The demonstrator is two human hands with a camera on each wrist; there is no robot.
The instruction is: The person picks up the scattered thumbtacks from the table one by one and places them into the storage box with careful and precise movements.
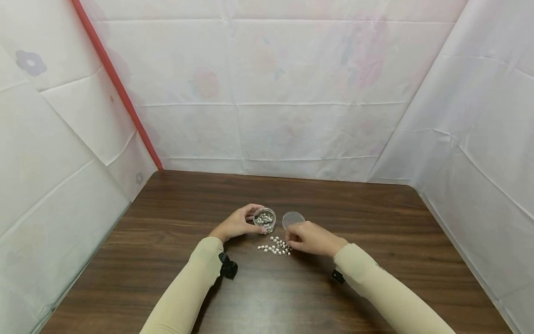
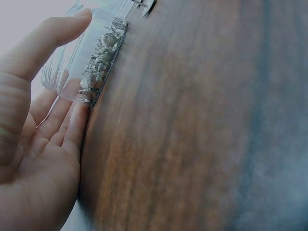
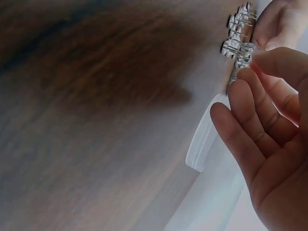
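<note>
My left hand (image 1: 237, 224) grips a clear round jar (image 2: 67, 57) by its side, thumb across the top side and fingers underneath. Several silver thumbtacks (image 1: 264, 219) lie inside the jar, whose mouth is tilted toward me. To the right of the jar, loose thumbtacks (image 1: 275, 249) are spread on the table, many with pins pointing up. At the right edge of this pile, my right hand (image 1: 314, 238) pinches a thumbtack between thumb and index finger, its other fingers loosely bent. The fingertips partly hide that tack.
A clear round lid (image 1: 293, 219) lies on the dark wooden table (image 1: 200, 199) just beyond my right hand. White patterned cloth (image 1: 267, 130) hangs behind the table and along both sides, with a red strip (image 1: 121, 88) at the left. Small black cameras sit at both wrists.
</note>
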